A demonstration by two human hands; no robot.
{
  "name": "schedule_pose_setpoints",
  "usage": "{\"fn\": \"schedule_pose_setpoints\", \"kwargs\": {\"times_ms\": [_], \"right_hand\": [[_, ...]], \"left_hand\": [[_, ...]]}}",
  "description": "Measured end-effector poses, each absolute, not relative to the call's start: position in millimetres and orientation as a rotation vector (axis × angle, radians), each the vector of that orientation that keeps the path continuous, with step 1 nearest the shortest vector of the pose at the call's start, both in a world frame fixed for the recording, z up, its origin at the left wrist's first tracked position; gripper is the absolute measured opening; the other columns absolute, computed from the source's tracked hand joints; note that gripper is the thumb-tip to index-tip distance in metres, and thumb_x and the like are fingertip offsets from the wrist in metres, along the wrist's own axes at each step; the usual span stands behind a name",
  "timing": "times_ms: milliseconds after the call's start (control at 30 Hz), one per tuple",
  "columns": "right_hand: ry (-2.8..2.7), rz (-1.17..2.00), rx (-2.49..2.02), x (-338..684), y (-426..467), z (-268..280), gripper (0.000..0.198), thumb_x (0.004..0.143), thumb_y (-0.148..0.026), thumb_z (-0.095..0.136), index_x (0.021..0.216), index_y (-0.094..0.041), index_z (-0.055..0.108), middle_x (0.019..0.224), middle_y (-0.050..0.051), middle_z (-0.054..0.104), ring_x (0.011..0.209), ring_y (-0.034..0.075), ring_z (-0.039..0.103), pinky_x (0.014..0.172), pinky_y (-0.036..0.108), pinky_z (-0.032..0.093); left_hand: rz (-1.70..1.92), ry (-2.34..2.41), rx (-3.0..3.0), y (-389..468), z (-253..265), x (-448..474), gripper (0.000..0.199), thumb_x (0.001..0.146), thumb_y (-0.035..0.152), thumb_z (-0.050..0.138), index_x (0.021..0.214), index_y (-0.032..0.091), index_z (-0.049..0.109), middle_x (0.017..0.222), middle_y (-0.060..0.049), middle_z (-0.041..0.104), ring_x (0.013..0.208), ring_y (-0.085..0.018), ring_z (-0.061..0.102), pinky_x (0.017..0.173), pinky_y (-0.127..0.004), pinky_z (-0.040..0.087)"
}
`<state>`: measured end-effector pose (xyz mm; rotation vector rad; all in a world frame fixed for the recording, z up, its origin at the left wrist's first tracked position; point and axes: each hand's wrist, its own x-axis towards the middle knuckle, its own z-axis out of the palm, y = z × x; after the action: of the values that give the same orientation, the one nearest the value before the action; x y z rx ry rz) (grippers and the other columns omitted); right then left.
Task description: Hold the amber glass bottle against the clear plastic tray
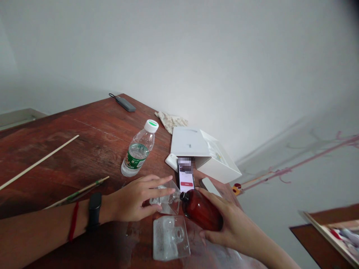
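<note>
Wooden table (84, 130) scene: right hand (230, 224) fingers clamp tilted amber bottle (202, 210), mouth aligned to clear glass vessel (166, 201) steadied by left hand (134, 200), fingers closed over it.

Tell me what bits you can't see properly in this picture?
Head view:
- Clear glass: partly hidden under the left hand.
- Brown bottle: its far side is covered by the right hand.
- Phone: screen top blurred, words too small.
- Picture frame: cut off by the right edge.
</note>
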<state>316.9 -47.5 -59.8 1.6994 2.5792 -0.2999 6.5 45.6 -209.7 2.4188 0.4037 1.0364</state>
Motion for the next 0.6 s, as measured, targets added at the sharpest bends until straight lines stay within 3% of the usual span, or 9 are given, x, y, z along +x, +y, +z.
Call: {"fn": "schedule_pose_setpoints", "kwargs": {"times_ms": [600], "right_hand": [[2.571, -0.292, 1.735, 316.0, -48.0, -59.2, 0.097, 0.077, -0.037, 0.089, 0.166, -0.024, 0.052, 0.148, 0.020, 0.074, 0.131, 0.046, 0.074, 0.108, 0.060, 0.063]], "left_hand": [[1.054, 0.411, 2.403, 44.9, -210.8, 5.9, 0.066, 0.102, 0.021, 0.078, 0.163, 0.034, 0.057, 0.175, -0.009, 0.049, 0.144, -0.036, 0.060, 0.122, -0.056, 0.050]]}}
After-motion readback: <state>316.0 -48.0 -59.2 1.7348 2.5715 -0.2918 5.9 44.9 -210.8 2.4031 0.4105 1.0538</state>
